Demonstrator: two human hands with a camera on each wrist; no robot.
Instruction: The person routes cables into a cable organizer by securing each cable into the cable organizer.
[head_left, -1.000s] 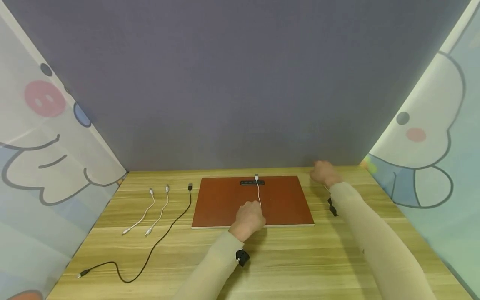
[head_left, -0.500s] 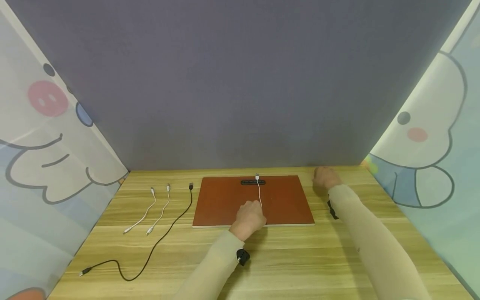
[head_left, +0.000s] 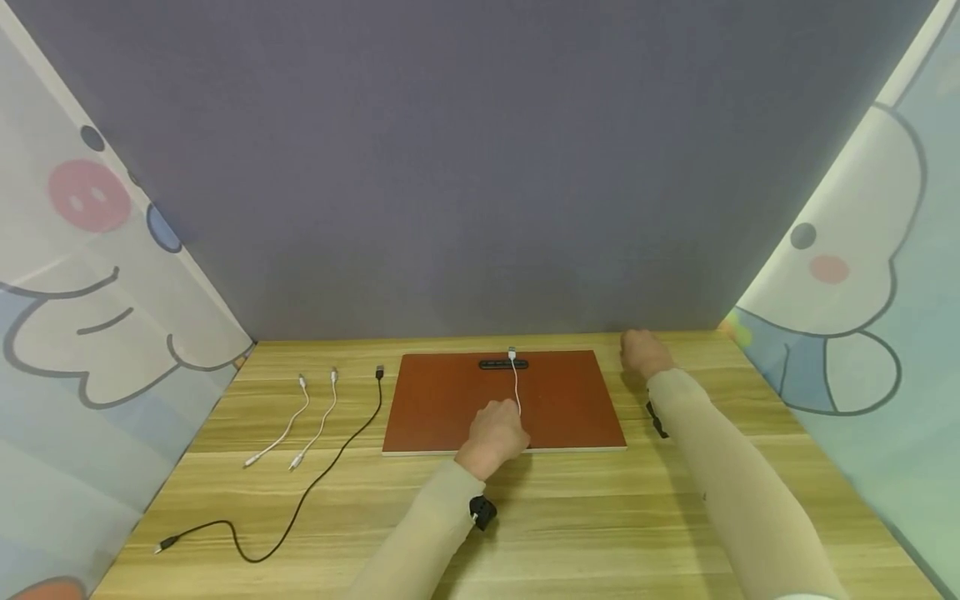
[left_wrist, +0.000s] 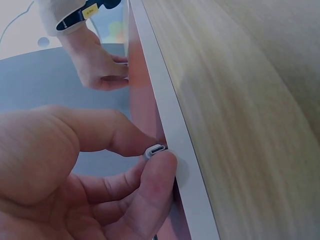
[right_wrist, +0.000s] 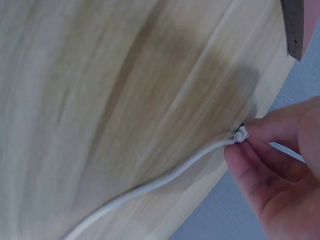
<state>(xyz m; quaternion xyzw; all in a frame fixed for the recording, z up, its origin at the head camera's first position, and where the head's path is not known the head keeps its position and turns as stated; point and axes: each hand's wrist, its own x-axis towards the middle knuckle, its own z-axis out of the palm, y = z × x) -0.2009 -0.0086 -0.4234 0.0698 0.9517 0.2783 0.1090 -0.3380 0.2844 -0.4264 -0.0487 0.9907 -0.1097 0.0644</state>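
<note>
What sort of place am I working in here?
Probably a small partitioned work booth: a wood-grain table, a plain grey panel behind it, and cartoon-printed sheets along both sides.

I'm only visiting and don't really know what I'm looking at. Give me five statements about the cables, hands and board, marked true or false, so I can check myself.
1. The left hand pinches a plug. True.
2. The right hand holds nothing. False: it pinches the end of a white cord.
3. Two short white cables lie beside the black cable. True.
4. The board is bright green. False: it is reddish-brown.
5. The black cable lies across the board. False: it lies on the table, to the board's left.
</note>
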